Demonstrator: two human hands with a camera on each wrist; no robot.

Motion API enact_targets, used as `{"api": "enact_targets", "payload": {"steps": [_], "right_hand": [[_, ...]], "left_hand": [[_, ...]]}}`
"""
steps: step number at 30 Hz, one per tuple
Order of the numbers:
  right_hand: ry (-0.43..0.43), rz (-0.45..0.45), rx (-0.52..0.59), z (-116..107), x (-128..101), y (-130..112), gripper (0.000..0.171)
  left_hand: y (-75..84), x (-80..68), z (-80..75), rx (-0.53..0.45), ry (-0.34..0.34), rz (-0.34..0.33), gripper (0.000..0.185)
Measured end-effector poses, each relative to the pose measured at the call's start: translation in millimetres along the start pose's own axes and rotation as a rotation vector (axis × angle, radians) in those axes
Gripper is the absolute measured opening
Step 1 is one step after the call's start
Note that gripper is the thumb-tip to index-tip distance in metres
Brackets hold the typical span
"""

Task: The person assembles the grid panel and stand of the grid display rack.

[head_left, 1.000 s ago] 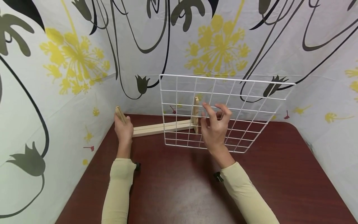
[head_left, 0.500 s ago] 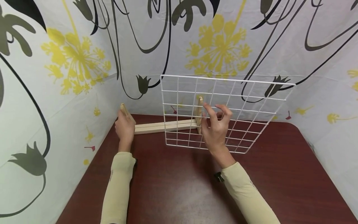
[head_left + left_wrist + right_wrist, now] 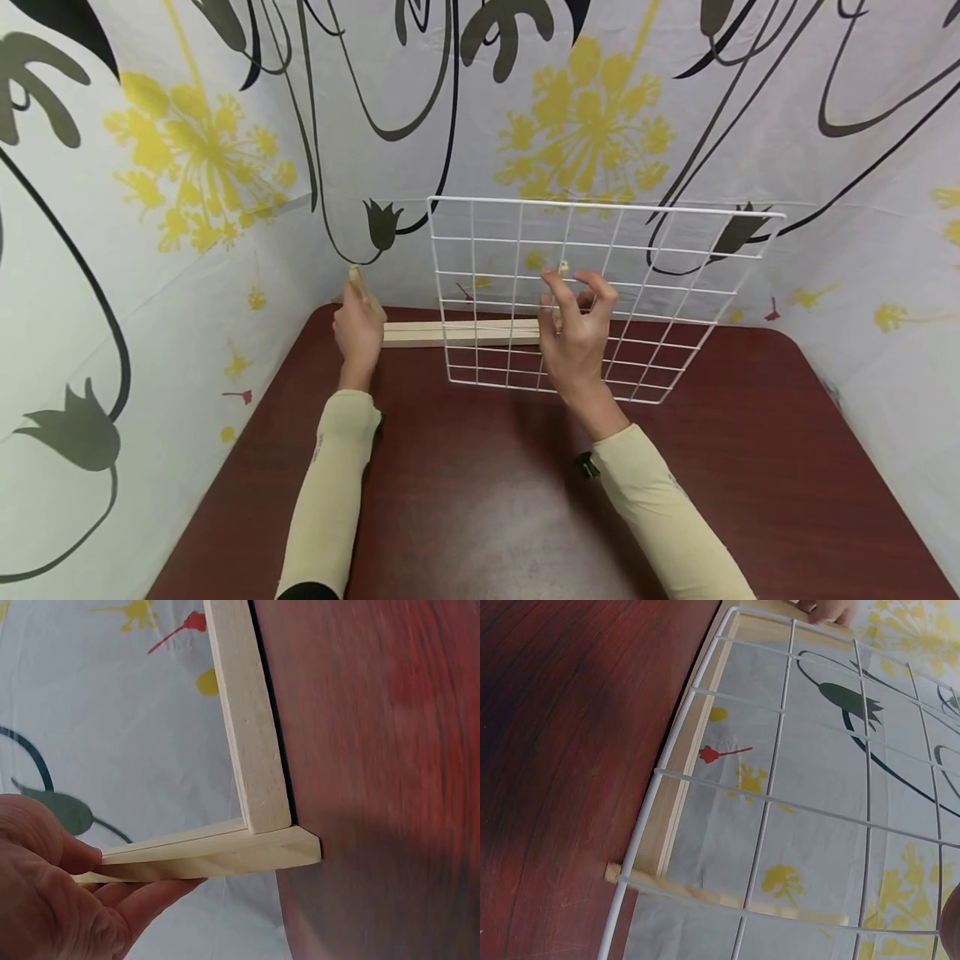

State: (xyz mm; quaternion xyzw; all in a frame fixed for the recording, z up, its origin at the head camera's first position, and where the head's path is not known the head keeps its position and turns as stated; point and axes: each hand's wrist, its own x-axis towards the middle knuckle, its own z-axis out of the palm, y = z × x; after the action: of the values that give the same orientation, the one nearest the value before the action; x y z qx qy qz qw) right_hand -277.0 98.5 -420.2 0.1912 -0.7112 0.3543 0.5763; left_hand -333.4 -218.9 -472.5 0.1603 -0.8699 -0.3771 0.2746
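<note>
A U-shaped frame of pale wood stands at the back of the table, its long crossbar (image 3: 412, 336) running left to right. My left hand (image 3: 360, 333) grips the left upright (image 3: 202, 853), thumb on one side and fingers on the other. In front of the frame, my right hand (image 3: 577, 340) holds a white wire grid panel (image 3: 600, 205) tilted upright, fingers curled at its wires. The right upright (image 3: 727, 900) shows through the mesh in the right wrist view; from the head view my right hand mostly hides it. Only a sliver of that hand shows at the right wrist view's edge.
A dark red-brown table (image 3: 480, 492) lies under everything. Patterned white fabric (image 3: 360, 92) with yellow and grey plant prints walls in the back and both sides. The frame sits close to the back fabric.
My left hand has shifted right and slightly away, sliding the wooden frame rightward behind the grid and turning its crossbar nearly level with the table's back edge. The grid has barely moved.
</note>
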Motion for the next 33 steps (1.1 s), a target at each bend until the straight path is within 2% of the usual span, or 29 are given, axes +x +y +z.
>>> {"api": "enact_targets", "payload": {"steps": [9,14,20,29,33], "right_hand": [[-0.036,-0.012,0.004,1,-1,3,0.034],[-0.032,-0.007,-0.009,-1,-1,5,0.033],[-0.032,-0.011,-0.063,-3,2,7,0.032],[-0.039,-0.02,-0.052,-7,7,11,0.032],[-0.036,-0.033,-0.065,-10,10,13,0.032]], "left_hand": [[24.2,-14.2,25.7,0.018,-0.024,0.041,0.028],[36.5,-21.8,39.0,0.017,-0.059,0.081,0.027],[49.3,-26.4,48.8,0.007,-0.087,0.121,0.029],[65.4,-38.8,64.1,0.017,-0.129,0.163,0.022],[69.6,-43.7,70.9,0.005,-0.138,0.219,0.015]]}}
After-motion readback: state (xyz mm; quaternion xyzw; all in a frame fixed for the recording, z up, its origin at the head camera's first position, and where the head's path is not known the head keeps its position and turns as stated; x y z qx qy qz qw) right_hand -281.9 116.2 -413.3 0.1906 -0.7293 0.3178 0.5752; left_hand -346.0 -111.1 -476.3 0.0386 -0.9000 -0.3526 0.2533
